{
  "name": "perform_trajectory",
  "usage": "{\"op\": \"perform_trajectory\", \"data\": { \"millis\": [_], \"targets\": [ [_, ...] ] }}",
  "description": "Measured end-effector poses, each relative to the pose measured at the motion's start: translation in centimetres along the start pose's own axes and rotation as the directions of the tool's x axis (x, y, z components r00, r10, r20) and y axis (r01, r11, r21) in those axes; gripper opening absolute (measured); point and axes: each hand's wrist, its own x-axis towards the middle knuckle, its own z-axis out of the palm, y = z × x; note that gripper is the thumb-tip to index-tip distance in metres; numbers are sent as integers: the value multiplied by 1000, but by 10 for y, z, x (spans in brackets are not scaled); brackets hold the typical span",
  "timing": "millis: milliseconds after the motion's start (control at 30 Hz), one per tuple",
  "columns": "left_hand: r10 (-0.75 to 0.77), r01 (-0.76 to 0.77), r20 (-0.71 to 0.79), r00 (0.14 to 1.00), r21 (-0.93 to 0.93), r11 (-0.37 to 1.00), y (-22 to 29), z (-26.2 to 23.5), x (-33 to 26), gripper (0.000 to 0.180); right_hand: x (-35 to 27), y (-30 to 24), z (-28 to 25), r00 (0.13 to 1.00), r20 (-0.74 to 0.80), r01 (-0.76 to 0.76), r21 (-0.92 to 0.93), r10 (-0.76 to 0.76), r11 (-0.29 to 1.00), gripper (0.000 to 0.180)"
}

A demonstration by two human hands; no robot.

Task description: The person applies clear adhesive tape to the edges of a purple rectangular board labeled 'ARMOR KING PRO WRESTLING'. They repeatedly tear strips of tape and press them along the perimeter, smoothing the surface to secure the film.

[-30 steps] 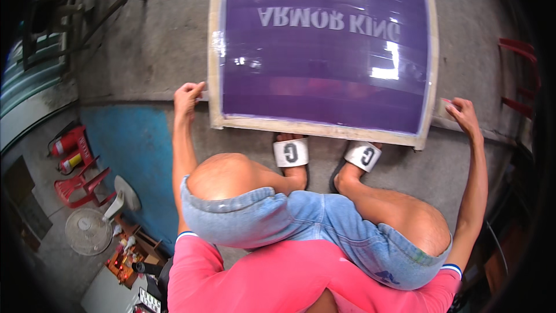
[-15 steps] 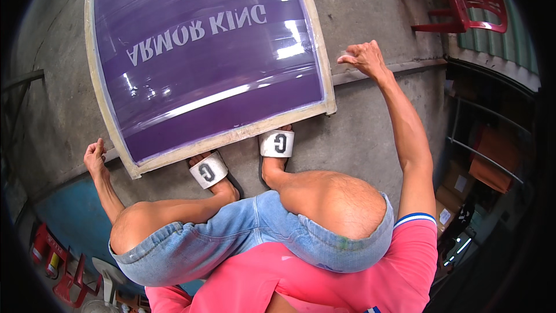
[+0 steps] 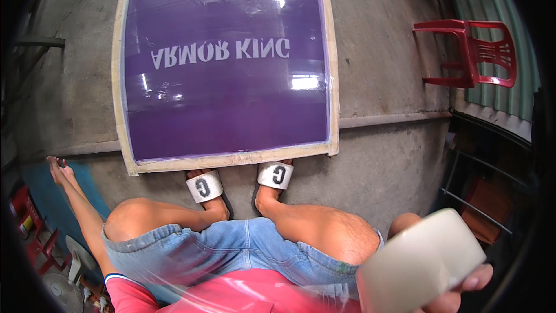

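- At lower right of the frame, the right hand point(image 3: 463, 293) grips a whitish roll of tape point(image 3: 420, 264).
- At far left, the left hand point(image 3: 58, 168) hangs open and empty, fingers straight.
- A purple wood-framed panel point(image 3: 226, 64) lies on the concrete floor point(image 3: 382, 81), well above both hands, its near edge touching the sandalled feet point(image 3: 240, 182).

Framed panel point(image 3: 226, 64) lies on floor point(image 3: 382, 81) just ahead of both feet. Chair point(image 3: 472, 52) far right. Right hand point(image 3: 463, 293) holds tape roll point(image 3: 420, 266) lower right; left hand point(image 3: 58, 168) out left.
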Motion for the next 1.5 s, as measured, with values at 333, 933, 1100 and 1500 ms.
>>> {"op": "perform_trajectory", "data": {
  "millis": [333, 933, 1100, 1500],
  "targets": [
    [-108, 101, -45, 993, -135, 986, -9, 20, -22, 31, 24, -29, -18, 966, -199, -193, -131, 165, 972, 25],
    [-175, 169, -3, 985, -249, 954, 7, 20, -29, 41, -216, 64, 15, 275, -907, -914, -350, 319, -206, 40],
    [-160, 160, 22, 987, -237, 958, 6, 26, -29, 35, -22, -3, -7, 582, -599, -788, -247, 550, 565, 25],
    [-87, 10, 650, 755, 122, 993, -35, 68, -45, 13, -97, -55, -15, 62, -844, -884, 201, 532, 422, 25]
  ]
}}
